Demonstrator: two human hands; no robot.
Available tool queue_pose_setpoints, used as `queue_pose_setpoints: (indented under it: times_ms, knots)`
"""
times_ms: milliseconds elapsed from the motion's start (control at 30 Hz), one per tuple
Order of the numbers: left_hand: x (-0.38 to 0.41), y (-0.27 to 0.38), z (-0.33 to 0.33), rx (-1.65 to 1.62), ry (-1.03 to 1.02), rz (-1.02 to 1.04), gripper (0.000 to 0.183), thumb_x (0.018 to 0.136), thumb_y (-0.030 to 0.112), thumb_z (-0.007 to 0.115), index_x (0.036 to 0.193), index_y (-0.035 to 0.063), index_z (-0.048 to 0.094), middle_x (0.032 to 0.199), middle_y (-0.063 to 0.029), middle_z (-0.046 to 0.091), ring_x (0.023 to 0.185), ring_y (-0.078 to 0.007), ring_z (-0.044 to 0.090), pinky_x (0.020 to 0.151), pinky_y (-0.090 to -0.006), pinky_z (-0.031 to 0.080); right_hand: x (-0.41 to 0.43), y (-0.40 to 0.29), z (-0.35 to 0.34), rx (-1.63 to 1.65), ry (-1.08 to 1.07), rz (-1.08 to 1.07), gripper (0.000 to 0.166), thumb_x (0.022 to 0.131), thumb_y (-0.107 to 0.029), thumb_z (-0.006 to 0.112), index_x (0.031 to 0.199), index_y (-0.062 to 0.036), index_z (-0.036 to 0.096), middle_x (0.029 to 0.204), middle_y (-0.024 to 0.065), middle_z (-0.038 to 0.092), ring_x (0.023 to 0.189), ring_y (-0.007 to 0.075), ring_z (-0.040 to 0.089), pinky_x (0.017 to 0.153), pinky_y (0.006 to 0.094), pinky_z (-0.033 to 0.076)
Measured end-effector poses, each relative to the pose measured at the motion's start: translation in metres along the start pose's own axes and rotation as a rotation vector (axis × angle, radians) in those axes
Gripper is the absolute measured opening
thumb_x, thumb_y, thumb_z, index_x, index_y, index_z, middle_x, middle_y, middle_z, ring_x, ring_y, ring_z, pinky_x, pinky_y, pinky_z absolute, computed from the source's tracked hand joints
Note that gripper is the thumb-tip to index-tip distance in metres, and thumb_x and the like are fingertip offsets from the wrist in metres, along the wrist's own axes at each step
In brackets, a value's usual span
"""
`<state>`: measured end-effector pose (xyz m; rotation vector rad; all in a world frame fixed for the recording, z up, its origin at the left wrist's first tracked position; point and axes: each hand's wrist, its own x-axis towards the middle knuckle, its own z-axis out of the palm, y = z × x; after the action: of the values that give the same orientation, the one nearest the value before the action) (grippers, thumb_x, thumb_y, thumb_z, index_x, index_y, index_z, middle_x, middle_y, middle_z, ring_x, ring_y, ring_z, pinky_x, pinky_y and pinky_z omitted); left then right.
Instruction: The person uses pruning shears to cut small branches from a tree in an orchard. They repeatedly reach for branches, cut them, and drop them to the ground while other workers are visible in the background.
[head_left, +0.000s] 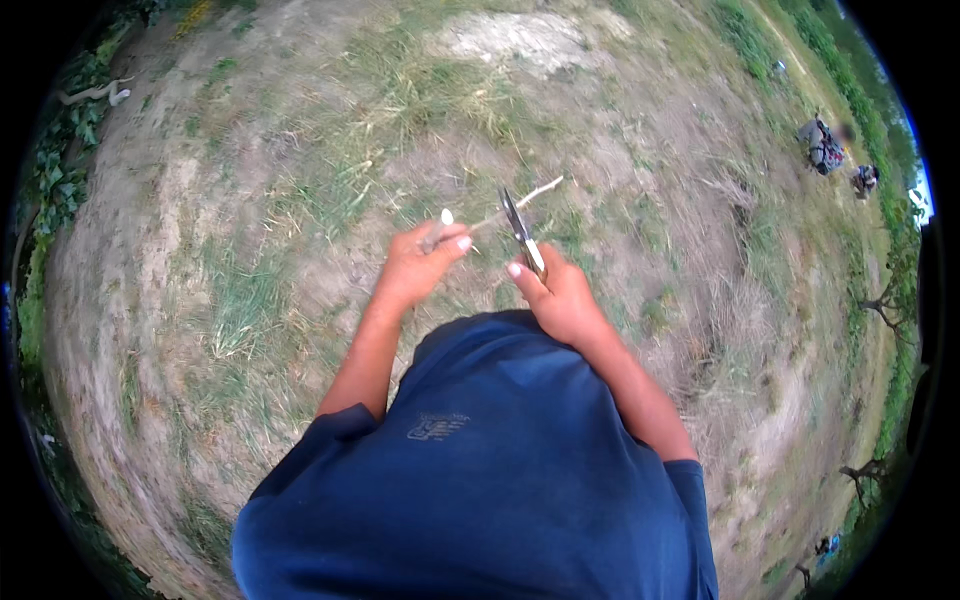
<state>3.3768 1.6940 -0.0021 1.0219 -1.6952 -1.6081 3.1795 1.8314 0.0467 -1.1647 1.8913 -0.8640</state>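
My left hand (421, 264) grips a short pale piece of wood (433, 238) whose white cut end faces up. From its fingertips a thin peeled-looking twig (541, 190) runs off to the right. Whether twig and wood are one piece, I cannot tell. My right hand (559, 296) is closed around the handle of a shears-like hand tool (517, 221). Its dark, narrow blades point up and away from me, slightly parted at the tips. The twig passes the blades, apparently behind them; contact cannot be made out. Both hands are in front of my dark blue shirt (480, 480).
Dry ground with grass tufts (251, 311) lies below me. A pale bare patch (517, 41) is farther ahead. At the far right a person (823, 146) is low to the ground, beside another figure (865, 180). Leafy branches (60, 187) edge the left side.
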Motion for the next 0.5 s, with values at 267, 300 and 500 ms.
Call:
queue_pose_setpoints:
  times_ms: [267,300,500]
  knots:
    - [0.003,0.003,-0.009,-0.034,0.103,-0.017,0.024,0.098,0.020,0.071,0.109,-0.0012,0.070,0.095,-0.0075,0.072,0.078,-0.0095,0.063,0.073,-0.0273,0.052,0.009,0.007,0.003,0.310,0.043,0.031,0.036,0.101,-0.036,0.063,0.108,0.0002,0.061,0.077,0.0065,0.066,0.070,0.0148,0.066,0.066,0.0335,0.054]
    - [0.004,0.005,-0.012,-0.214,0.162,-0.033,0.021,0.099,0.018,0.069,0.108,-0.0004,0.068,0.091,-0.0072,0.070,0.071,-0.0094,0.060,0.068,-0.0281,0.051,0.006,0.012,0.004,0.348,0.042,0.012,0.036,0.101,-0.035,0.063,0.108,0.0001,0.061,0.078,0.0063,0.067,0.071,0.0144,0.066,0.067,0.0329,0.054]
    - [0.023,0.020,-0.055,-1.004,0.526,0.142,0.027,0.106,0.032,0.056,0.095,0.0083,0.059,0.080,-0.0085,0.064,0.048,-0.0125,0.046,0.054,-0.0345,0.044,-0.002,0.004,-0.005,0.436,0.049,0.037,0.033,0.104,-0.034,0.060,0.107,-0.0014,0.062,0.079,0.0011,0.061,0.070,0.0101,0.056,0.064,0.0302,0.047]
